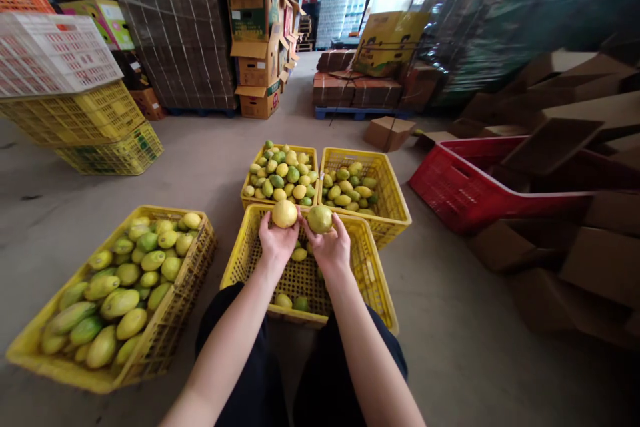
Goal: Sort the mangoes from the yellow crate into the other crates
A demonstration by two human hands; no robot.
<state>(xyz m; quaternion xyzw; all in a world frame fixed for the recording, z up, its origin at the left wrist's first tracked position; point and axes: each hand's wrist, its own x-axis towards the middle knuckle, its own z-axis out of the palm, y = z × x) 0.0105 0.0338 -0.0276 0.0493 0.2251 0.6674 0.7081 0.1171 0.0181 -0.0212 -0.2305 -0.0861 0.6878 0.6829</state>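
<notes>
My left hand (278,240) holds a yellow lemon (285,213), fingers curled round it from below. Close beside it, my right hand (330,247) is closed on a greener lemon (319,219). Both hands are over a yellow plastic crate (377,280) between my knees, with a few lemons in its bottom, such as a yellow lemon (299,254); my arms hide part of it. Just beyond stand two more yellow crates. The left one is heaped with yellow and green lemons (280,173); the right crate (395,197) is partly filled.
On my left, a yellow crate (193,287) is full of yellow-green lemons. Stacked crates (85,113) stand behind it. To the right are a red crate (450,190) and loose cardboard boxes (600,267). Carton stacks (255,67) and a loaded blue pallet (345,113) are farther back.
</notes>
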